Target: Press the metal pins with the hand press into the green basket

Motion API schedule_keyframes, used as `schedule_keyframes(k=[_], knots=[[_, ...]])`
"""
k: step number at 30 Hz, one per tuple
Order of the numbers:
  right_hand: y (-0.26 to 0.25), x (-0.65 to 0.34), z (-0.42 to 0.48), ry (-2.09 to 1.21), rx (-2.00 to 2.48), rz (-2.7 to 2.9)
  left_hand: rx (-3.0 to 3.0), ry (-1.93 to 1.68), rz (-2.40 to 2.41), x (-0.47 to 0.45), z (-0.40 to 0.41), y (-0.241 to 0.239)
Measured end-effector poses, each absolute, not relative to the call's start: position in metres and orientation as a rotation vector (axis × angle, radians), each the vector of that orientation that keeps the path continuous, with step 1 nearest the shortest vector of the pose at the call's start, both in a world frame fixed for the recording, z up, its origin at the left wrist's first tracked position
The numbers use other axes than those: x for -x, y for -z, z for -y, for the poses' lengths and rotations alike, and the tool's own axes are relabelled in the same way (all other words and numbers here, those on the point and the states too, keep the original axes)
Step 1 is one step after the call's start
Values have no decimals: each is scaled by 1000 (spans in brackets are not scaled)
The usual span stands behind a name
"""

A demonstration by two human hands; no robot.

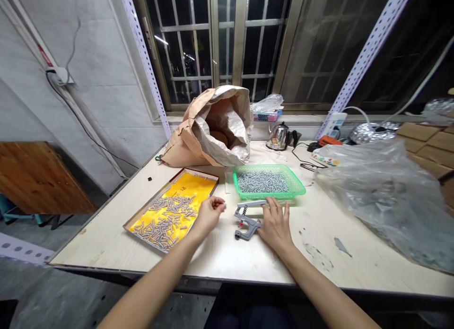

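My right hand (278,222) is wrapped over the handles of grey snap-fastener pliers (250,229), which have a coil spring and a small red part near the jaw. The jaw faces left, just above the table. My left hand (210,215) is pinched closed beside the tray's right edge; what its fingertips hold, if anything, is too small to make out. Left of it lies a shallow tray (142,214) with a yellow lining and many small metal spring-like pieces (161,232). Behind the pliers stands a green plastic basket (296,186) filled with small metal pieces (262,181).
A large open paper sack (187,144) lies at the back of the table (319,234). Behind it to the right are a steel kettle (278,137), cables and a power strip (335,123). Clear plastic sheeting (383,201) covers the right side, near cardboard boxes (418,130).
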State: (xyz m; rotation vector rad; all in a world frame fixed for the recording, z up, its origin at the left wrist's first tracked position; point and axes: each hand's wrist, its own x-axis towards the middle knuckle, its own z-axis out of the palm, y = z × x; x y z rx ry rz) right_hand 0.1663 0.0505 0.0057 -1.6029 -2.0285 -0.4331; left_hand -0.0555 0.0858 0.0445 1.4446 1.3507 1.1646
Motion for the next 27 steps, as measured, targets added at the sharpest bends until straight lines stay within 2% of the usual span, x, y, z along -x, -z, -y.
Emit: schedule_keyframes(k=[5,9,21,27], knots=[[-5,-164,-49,433,1570,2003,-1196,-1152,-1256,21,-53,-12],[-3,-163,-51,427,1552,1995,-1183,-1111,-1239,18,-52,-4],[-2,-161,-49,375,1508,1970,-1543,-934,-1192,27,-51,-16],[-5,-160,-48,398,1515,1982,-1515,-847,-1127,30,-50,-25]])
